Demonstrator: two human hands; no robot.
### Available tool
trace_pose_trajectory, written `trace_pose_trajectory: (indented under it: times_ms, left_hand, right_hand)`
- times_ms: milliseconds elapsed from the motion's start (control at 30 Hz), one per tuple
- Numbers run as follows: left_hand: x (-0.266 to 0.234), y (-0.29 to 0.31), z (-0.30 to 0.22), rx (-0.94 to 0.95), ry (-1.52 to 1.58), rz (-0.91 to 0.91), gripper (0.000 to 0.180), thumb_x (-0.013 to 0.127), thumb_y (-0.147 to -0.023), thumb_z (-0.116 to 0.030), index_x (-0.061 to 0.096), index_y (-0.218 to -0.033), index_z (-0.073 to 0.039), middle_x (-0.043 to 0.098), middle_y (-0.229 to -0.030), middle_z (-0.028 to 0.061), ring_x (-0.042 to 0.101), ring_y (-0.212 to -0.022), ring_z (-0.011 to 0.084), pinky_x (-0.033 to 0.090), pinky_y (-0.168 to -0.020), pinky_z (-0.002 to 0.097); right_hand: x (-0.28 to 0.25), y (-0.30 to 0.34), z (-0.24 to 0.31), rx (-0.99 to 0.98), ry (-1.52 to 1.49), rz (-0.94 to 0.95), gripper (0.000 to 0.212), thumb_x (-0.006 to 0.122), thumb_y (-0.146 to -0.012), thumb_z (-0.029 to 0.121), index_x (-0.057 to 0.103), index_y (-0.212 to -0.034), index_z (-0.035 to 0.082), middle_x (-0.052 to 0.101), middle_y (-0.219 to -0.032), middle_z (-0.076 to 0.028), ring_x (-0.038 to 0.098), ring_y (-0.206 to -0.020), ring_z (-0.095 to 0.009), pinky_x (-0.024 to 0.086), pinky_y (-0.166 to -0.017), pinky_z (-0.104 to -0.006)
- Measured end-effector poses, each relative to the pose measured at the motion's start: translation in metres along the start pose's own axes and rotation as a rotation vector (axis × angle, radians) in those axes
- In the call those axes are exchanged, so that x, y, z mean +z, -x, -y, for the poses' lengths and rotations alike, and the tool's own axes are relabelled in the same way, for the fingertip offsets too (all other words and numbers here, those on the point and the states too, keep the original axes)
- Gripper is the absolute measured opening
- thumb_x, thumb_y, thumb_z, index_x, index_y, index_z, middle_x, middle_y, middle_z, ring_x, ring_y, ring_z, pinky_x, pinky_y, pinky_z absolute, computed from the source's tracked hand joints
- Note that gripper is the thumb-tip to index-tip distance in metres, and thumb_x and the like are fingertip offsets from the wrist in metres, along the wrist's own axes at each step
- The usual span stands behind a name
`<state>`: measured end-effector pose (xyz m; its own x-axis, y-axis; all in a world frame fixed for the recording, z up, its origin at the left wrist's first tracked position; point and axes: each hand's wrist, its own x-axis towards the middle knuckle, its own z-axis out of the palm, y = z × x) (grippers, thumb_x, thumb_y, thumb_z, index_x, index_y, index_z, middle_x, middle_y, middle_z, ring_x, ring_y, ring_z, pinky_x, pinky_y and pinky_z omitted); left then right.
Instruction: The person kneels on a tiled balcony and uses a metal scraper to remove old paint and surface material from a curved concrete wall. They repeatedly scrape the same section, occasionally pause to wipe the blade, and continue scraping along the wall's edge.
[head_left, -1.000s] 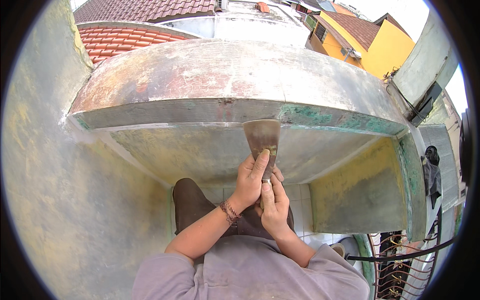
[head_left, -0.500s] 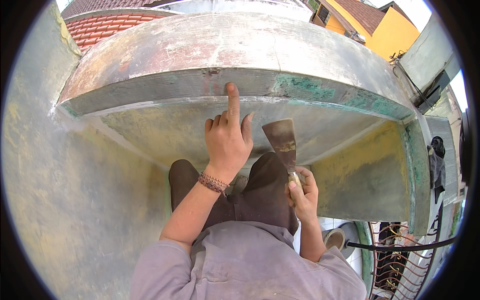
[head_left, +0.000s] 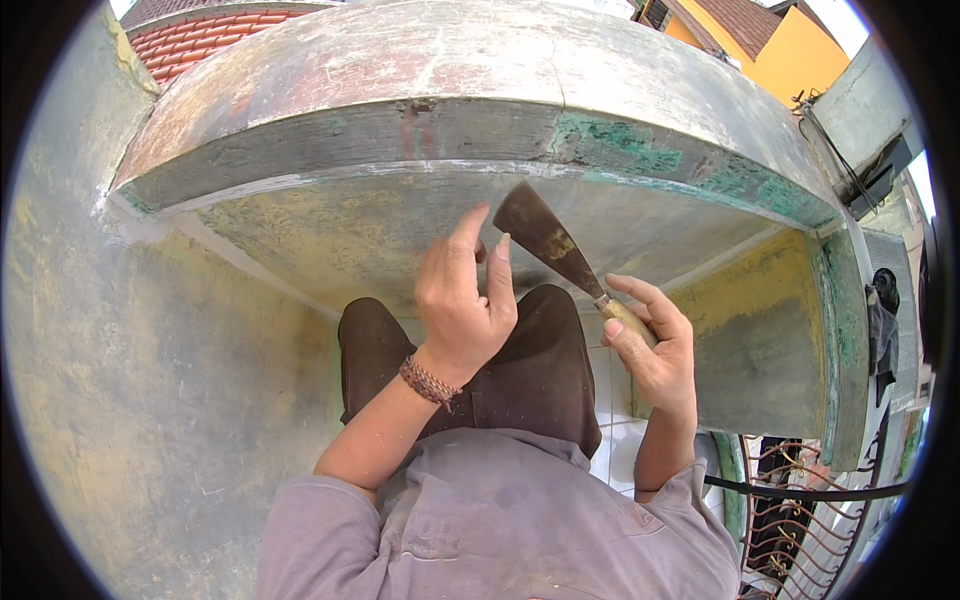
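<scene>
My right hand (head_left: 655, 350) grips a paint scraper (head_left: 550, 243) by its worn wooden handle. The scraper's broad, stained metal blade tilts up and to the left. Close to that blade is my left hand (head_left: 465, 300), holding nothing, its thumb and index finger raised and apart; the other fingers curl and are partly hidden. A gap shows between the left fingertips and the blade. Ahead of both hands runs a concrete ledge (head_left: 480, 130), its front edge streaked with green and reddish old paint. Below it is a grey and yellowish wall face (head_left: 350, 235).
A mottled wall (head_left: 150, 370) stands close on my left. To the right are a lower yellow-grey wall (head_left: 760, 340), a curly metal railing (head_left: 800, 500) and a black pipe (head_left: 800, 492). Dark cloth (head_left: 883, 340) hangs at the far right. White floor tiles (head_left: 618, 450) show beside my legs.
My left hand has drawn back from the ledge's edge and its index finger has bent. My right hand has shifted right, and the scraper has tipped further left. The view has tilted slightly downward.
</scene>
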<state>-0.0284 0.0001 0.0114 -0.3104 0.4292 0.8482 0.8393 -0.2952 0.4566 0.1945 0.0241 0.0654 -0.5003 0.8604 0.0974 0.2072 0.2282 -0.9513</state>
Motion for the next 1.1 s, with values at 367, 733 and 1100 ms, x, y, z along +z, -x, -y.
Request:
trace_pose_trajectory:
  times_ms: [367, 733, 1100]
  left_hand:
    - [-0.004, -0.002, -0.022, -0.158, 0.140, 0.311, 0.070, 0.062, -0.095, -0.027, 0.031, -0.149, 0.004, 0.048, -0.050, 0.0043, 0.049, -0.041, 0.0202, 0.041, -0.044, 0.0342]
    - [-0.006, -0.007, -0.031, -0.264, 0.244, 0.480, 0.076, 0.058, -0.097, -0.031, 0.019, -0.153, 0.002, 0.048, -0.045, 0.0056, 0.051, -0.038, 0.0217, 0.041, -0.041, 0.0347]
    - [0.003, -0.016, -0.040, -0.284, 0.315, 0.463, 0.085, 0.058, -0.097, -0.034, 0.009, -0.153, 0.006, 0.050, -0.046, 0.0057, 0.053, -0.038, 0.0199, 0.041, -0.040, 0.0337]
  right_hand:
    - [0.007, -0.030, 0.050, 0.008, -0.053, 0.023, 0.030, 0.067, -0.091, 0.009, 0.066, -0.120, 0.000, 0.071, -0.096, -0.008, 0.062, -0.084, -0.011, 0.050, -0.077, -0.0260]
    - [0.000, -0.025, 0.048, 0.065, -0.118, -0.035, 0.032, 0.068, -0.091, 0.010, 0.066, -0.121, -0.001, 0.066, -0.090, -0.003, 0.054, -0.075, -0.005, 0.043, -0.064, -0.0217]
    - [0.006, -0.027, 0.056, 0.038, -0.159, -0.042, 0.031, 0.068, -0.091, 0.012, 0.067, -0.121, 0.000, 0.069, -0.097, -0.004, 0.057, -0.078, -0.005, 0.046, -0.068, -0.0216]
